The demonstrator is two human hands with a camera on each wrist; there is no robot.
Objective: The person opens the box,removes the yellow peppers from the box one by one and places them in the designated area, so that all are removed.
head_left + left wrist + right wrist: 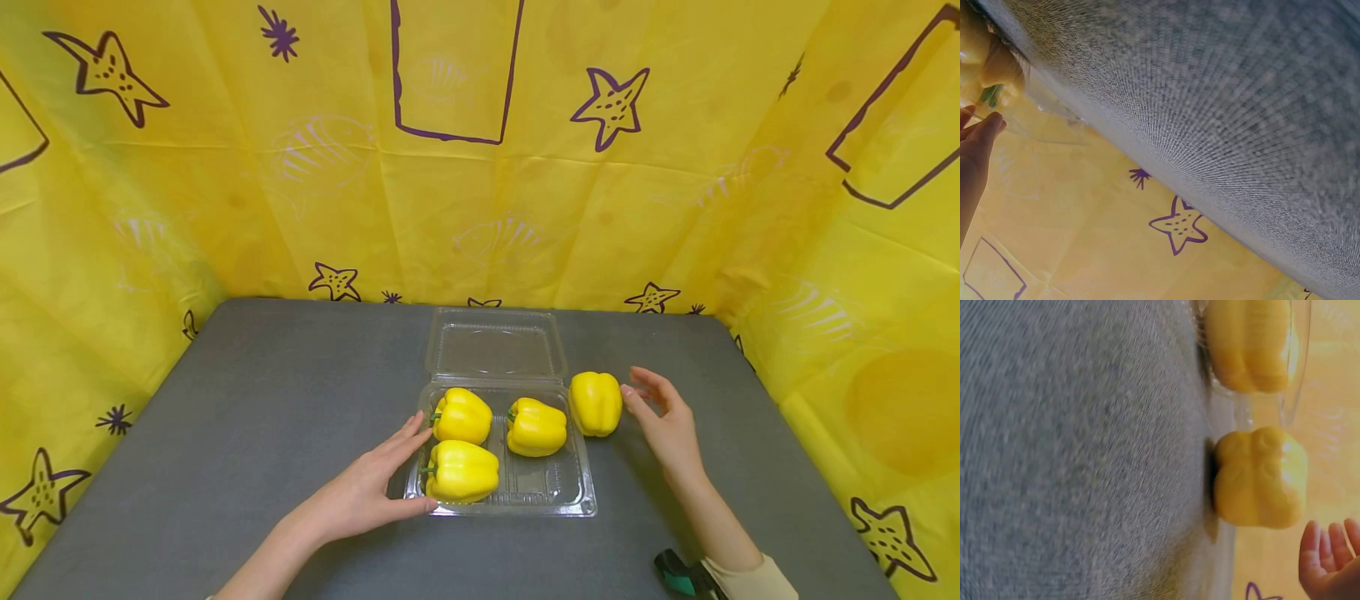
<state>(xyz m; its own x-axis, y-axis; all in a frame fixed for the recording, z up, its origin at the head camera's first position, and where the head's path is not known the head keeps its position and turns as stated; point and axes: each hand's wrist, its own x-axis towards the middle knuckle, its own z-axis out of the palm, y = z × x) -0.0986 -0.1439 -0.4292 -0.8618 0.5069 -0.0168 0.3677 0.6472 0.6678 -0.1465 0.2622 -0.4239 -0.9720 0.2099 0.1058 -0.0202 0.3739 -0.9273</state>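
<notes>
Just left of my parted, empty right fingers [662, 385], the lone yellow pepper [596, 404] could roll if nudged, or the container [525, 509] slide if my spread left fingers [409, 445], perhaps touching it, push.

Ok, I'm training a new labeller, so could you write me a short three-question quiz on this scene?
1. How many peppers lie inside the box?
2. True or false: the lid is open.
3. Fill in: the outside pepper is nearest the person's ____ hand.

Key: 1. Three. 2. True. 3. Right: the right hand is beside it.
</notes>
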